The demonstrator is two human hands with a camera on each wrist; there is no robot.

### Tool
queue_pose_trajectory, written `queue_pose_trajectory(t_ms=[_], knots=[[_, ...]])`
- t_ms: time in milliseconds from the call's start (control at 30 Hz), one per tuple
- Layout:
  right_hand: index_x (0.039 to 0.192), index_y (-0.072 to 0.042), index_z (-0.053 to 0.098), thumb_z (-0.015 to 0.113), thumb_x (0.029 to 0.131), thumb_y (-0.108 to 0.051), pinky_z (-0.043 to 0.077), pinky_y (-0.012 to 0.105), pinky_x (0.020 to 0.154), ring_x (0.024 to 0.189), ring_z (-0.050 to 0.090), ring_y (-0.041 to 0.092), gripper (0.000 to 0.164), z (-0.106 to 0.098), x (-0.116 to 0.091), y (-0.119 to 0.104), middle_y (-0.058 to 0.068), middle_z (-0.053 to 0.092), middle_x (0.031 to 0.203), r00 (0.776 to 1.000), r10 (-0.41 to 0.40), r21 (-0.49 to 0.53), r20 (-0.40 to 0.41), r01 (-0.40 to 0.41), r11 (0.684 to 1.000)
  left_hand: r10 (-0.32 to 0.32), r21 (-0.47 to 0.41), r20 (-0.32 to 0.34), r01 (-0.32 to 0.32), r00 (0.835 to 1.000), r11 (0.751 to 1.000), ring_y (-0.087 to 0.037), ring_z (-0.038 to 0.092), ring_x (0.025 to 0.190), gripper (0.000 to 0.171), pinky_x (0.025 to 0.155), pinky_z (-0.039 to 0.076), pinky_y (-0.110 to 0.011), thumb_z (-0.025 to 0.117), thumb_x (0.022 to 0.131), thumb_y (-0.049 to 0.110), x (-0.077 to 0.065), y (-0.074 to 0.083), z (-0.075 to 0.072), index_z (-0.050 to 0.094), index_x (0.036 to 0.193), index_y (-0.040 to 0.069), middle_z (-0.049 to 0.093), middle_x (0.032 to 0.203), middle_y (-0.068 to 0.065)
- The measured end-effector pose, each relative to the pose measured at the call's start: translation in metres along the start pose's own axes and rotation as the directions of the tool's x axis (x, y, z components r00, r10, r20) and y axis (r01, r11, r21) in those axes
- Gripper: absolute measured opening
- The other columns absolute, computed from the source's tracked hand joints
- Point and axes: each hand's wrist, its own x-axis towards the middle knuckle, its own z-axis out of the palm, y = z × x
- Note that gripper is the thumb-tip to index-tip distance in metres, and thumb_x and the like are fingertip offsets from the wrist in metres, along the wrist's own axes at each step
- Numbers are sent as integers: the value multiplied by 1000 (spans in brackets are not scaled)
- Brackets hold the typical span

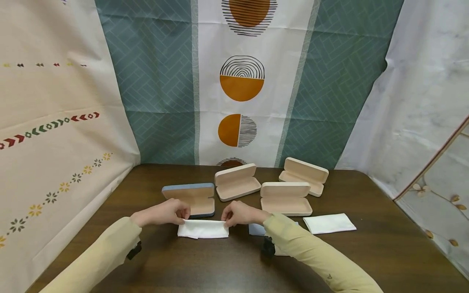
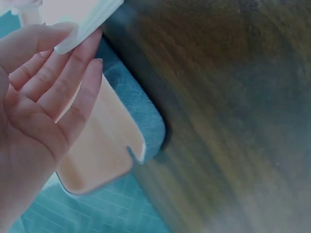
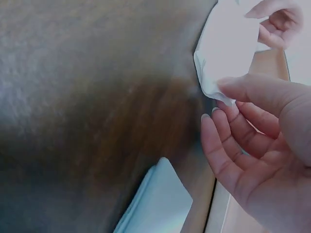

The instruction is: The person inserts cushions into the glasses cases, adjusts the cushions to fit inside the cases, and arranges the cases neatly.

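A folded white cloth (image 1: 203, 229) stretches between both hands in the head view. My left hand (image 1: 169, 211) pinches its upper left corner between thumb and fingers. At the opposite corner my right hand (image 1: 241, 213) pinches the cloth the same way, thumb on top in the right wrist view. Right behind the cloth lies an opened blue glasses case (image 1: 196, 206) with a beige lining, partly covered by the left hand in the left wrist view. A folded pale blue cloth (image 1: 256, 229) lies just right of the right hand, partly hidden by the forearm.
Several opened cream glasses cases stand at the back: one at centre (image 1: 238, 188), one at front right (image 1: 286, 205), one at far right (image 1: 303, 179). Another folded white cloth (image 1: 329, 224) lies on the right of the dark wooden table (image 1: 205, 268). Fabric curtains hang behind it.
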Motion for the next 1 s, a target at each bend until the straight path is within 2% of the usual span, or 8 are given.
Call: queue_pose_trajectory(t_ms=[133, 233, 433, 500, 600, 700, 833, 1000], knots=[[83, -3, 65, 67, 80, -2, 47, 24, 57, 62, 52, 7, 4, -5, 0, 5, -3, 59, 72, 999, -18, 128, -38, 23, 992, 1, -124, -48, -7, 999, 992, -12, 53, 70, 10, 62, 45, -29, 66, 79, 1, -4, -11, -2, 59, 81, 9, 55, 75, 3], [84, 1, 62, 65, 80, 0, 49, 29, 61, 64, 54, 10, 5, -5, 3, 7, 1, 59, 73, 997, -19, 257, -75, 38, 966, -2, -234, -77, -17, 997, 972, -16, 53, 71, 7, 62, 45, -31, 64, 82, 4, -8, -18, -2, 58, 85, 6, 56, 78, -2], [89, 8, 56, 63, 80, 4, 51, 38, 64, 67, 55, 13, 12, -5, 7, 10, 5, 58, 76, 984, 58, 477, -167, 29, 878, -66, -462, -110, 8, 992, 887, -23, 53, 75, 16, 66, 48, -40, 59, 88, 5, -13, -23, -1, 48, 98, -2, 52, 85, -13], [91, 10, 53, 63, 80, 7, 51, 39, 64, 67, 56, 15, 15, -5, 8, 10, 7, 58, 76, 976, 88, 536, -198, 32, 844, -76, -503, -124, 4, 989, 864, -24, 52, 77, 18, 68, 49, -42, 57, 88, 3, -13, -22, 0, 44, 99, -3, 49, 84, -13], [88, 9, 47, 63, 78, 9, 51, 39, 64, 64, 56, 17, 19, -4, 11, 11, 8, 56, 73, 964, 126, 597, -235, 41, 801, -71, -519, -143, -14, 987, 855, -23, 51, 76, 14, 66, 49, -43, 55, 89, 0, -14, -21, 1, 44, 96, -3, 47, 83, -13], [83, 6, 45, 64, 78, 10, 51, 41, 64, 61, 57, 18, 20, -3, 13, 11, 8, 55, 68, 953, 138, 613, -269, 59, 788, -80, -505, -154, -9, 985, 863, -23, 53, 75, 3, 66, 49, -41, 52, 90, -1, -15, -22, 2, 50, 91, -3, 51, 84, -13], [79, 8, 49, 65, 77, 9, 50, 43, 63, 59, 57, 17, 16, -1, 17, 10, 7, 55, 67, 938, 125, 590, -324, 97, 802, -132, -494, -178, 27, 975, 869, -22, 54, 80, 8, 69, 50, -36, 51, 90, -1, -19, -24, 3, 57, 89, -6, 55, 90, -14], [85, 12, 58, 66, 78, 7, 51, 39, 63, 60, 58, 15, 11, 2, 25, 6, 9, 59, 73, 910, 131, 571, -394, 131, 811, -226, -551, -225, 67, 948, 832, -23, 54, 82, 17, 72, 49, -36, 57, 88, 4, -24, -26, 3, 59, 100, -9, 55, 97, -16]])
